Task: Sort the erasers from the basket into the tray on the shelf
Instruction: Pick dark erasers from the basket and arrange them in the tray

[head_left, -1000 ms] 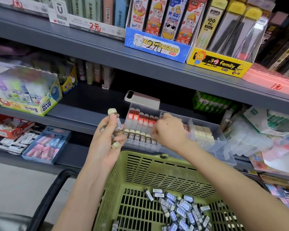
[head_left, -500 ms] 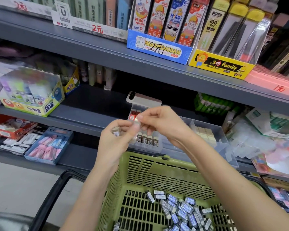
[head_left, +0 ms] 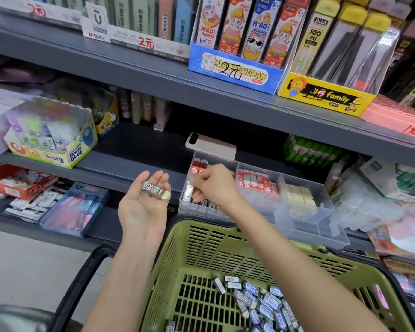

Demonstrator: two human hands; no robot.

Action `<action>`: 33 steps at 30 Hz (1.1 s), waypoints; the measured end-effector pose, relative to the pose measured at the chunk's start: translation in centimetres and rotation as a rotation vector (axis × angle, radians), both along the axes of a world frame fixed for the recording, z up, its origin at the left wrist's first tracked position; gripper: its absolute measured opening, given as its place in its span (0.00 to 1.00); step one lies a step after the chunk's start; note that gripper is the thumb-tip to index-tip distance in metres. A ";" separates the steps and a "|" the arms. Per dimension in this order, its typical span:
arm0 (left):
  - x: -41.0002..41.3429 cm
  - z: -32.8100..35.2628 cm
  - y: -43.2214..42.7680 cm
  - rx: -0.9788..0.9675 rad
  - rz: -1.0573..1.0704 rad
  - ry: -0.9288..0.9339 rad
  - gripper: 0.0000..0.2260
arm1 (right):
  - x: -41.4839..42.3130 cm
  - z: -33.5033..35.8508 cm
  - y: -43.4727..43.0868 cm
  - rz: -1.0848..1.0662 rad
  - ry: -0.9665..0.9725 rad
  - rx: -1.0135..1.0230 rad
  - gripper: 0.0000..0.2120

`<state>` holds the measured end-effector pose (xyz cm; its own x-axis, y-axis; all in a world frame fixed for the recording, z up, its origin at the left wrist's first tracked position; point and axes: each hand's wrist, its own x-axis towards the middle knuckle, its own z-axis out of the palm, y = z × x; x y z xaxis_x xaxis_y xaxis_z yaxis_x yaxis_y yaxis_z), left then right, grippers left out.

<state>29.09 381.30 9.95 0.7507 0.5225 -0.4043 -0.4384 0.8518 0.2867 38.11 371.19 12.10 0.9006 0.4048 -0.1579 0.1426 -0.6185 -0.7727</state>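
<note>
The fingers (head_left: 162,176) of the left hand (head_left: 141,212) lie nearly straight, palm up, released, with sleeved erasers (head_left: 153,189) resting across them; the top sleeve reads "2B". The right hand (head_left: 216,185) pinches a single eraser (head_left: 189,190) at the front left corner of the clear tray (head_left: 304,226), above a row of dark-sleeved ones standing in its left compartment. The middle compartment holds red-and-white sleeves, the right one plain cream blocks. The tray sits at the front edge of the grey shelf (head_left: 130,166), just behind the far rim of the green slotted basket (head_left: 225,248), where a loose pile of erasers (head_left: 261,305), several marked "2B", lies toward the right. A stretch of grey shelf shows between the tray and a "POWER GLUE" box (head_left: 58,154). A phone (head_left: 211,146) leans behind the tray. Above, a price card (head_left: 146,43) reads "2元", a blue box (head_left: 235,70) "MIAOMENGDAN" and a yellow box (head_left: 324,97) "family"
</note>
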 end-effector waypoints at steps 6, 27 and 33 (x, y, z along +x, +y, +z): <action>0.2 -0.3 -0.3 0.100 0.017 -0.041 0.09 | -0.9 -1.0 0.3 -0.011 -0.161 -0.049 0.09; -0.3 -0.6 -2.0 0.842 -0.183 -0.097 0.08 | -5.0 2.1 -1.8 -0.035 0.178 0.504 0.02; -0.3 -1.5 -2.2 1.014 -0.328 0.232 0.12 | -1.6 2.2 -3.5 -0.156 0.021 0.561 0.04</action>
